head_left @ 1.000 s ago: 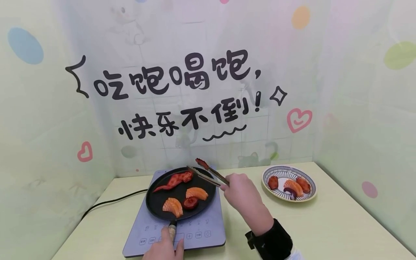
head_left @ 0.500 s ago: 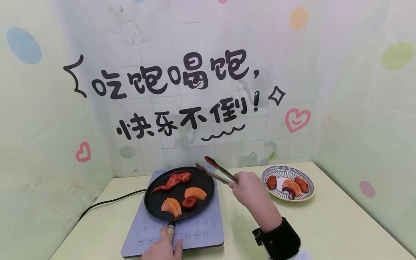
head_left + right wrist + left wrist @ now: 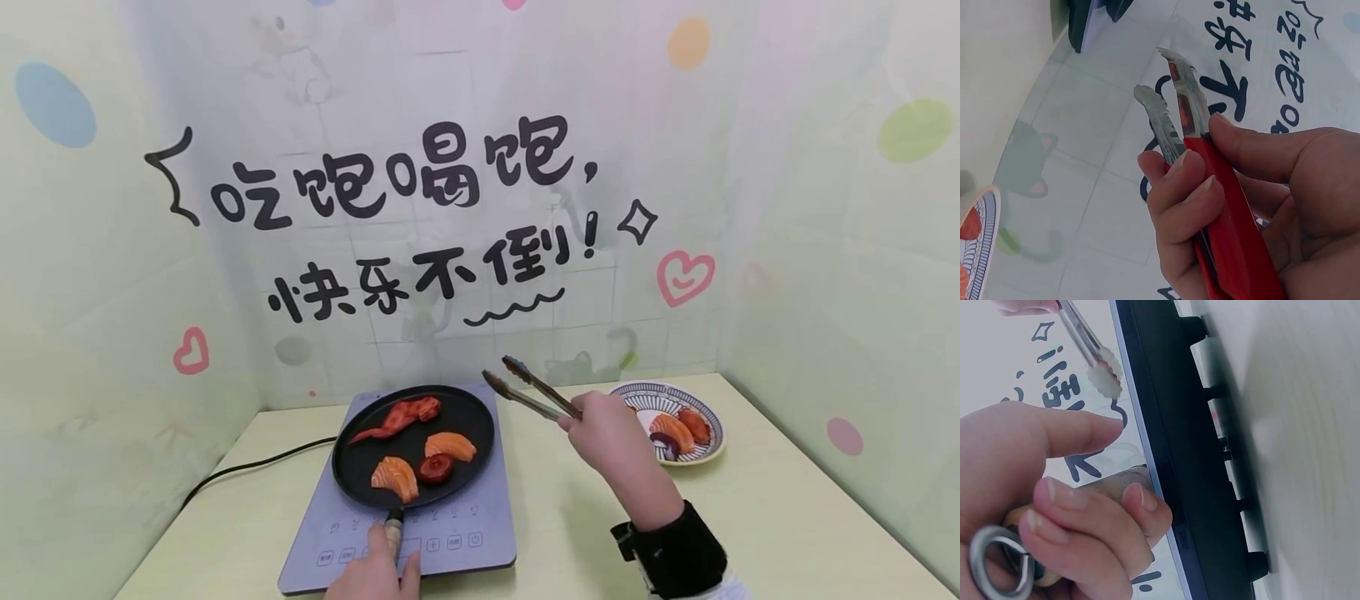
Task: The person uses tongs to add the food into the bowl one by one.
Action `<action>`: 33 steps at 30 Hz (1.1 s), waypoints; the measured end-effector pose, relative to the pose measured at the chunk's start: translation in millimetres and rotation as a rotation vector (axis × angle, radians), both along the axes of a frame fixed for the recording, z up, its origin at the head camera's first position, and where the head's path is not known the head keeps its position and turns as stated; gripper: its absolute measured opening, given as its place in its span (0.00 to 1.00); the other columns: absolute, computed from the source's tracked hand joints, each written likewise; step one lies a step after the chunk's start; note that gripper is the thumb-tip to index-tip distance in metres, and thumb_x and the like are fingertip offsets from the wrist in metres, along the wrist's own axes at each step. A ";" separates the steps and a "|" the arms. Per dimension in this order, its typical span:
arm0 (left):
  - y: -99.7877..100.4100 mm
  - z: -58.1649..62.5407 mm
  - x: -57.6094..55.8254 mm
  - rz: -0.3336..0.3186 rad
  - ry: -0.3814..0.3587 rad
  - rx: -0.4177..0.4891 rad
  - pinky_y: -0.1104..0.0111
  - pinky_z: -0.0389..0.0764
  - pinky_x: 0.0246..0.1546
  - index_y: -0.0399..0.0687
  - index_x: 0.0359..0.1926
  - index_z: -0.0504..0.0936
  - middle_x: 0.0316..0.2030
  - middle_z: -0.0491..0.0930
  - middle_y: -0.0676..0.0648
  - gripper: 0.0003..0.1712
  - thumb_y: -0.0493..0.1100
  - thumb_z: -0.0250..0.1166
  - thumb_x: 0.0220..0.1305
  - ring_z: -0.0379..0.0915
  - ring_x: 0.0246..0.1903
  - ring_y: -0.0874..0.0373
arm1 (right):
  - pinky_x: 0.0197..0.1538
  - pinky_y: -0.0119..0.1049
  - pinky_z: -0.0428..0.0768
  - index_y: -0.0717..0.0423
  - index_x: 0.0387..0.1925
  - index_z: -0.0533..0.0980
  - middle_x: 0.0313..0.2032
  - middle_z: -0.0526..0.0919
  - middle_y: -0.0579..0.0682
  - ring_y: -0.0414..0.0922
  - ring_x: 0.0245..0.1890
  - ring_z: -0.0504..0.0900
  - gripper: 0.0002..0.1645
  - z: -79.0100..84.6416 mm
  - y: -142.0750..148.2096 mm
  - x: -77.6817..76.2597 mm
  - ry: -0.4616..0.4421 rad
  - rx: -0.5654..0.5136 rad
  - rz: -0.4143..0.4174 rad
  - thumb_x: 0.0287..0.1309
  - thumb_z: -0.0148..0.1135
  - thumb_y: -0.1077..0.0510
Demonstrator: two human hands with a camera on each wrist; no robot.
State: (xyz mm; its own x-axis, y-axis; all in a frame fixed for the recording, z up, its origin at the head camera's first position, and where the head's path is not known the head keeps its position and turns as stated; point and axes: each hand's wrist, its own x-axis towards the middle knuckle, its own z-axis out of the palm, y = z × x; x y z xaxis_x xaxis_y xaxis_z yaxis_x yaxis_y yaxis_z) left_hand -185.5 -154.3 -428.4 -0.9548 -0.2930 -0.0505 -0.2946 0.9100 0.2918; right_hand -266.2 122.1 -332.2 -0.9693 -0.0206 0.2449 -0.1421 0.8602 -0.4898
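My left hand [image 3: 371,577] grips the wooden handle [image 3: 1113,484] of a black frying pan [image 3: 360,454] on an induction cooktop. In the pan lie two orange salmon slices [image 3: 395,479], a round dark red piece [image 3: 437,469] and a long red piece [image 3: 405,415]. Held in my right hand [image 3: 618,446] are metal tongs [image 3: 534,392] with red handles [image 3: 1229,219]. Their tips stand apart with nothing between them, in the air right of the pan. Behind that hand is a patterned plate [image 3: 716,417], partly hidden, bearing a salmon slice [image 3: 678,433], a purple piece and reddish pieces.
The grey-blue cooktop [image 3: 491,521] stands on a pale table [image 3: 780,500]. A black cable [image 3: 255,461] runs off from it to the left. A printed backdrop [image 3: 450,333] closes in the back and sides.
My right hand has carried the tongs rightward, away from above the pan's far right rim, and now overlaps the plate's left side. The left hand and pan stay put.
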 end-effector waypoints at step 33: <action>-3.0 -9.7 -5.1 0.011 0.004 -0.007 0.59 0.71 0.28 0.32 0.55 0.71 0.21 0.74 0.42 0.33 0.57 0.69 0.69 0.74 0.21 0.49 | 0.24 0.36 0.72 0.69 0.36 0.84 0.14 0.71 0.44 0.40 0.16 0.70 0.14 -2.4 160.2 -1.8 -0.247 -0.133 -0.049 0.67 0.66 0.58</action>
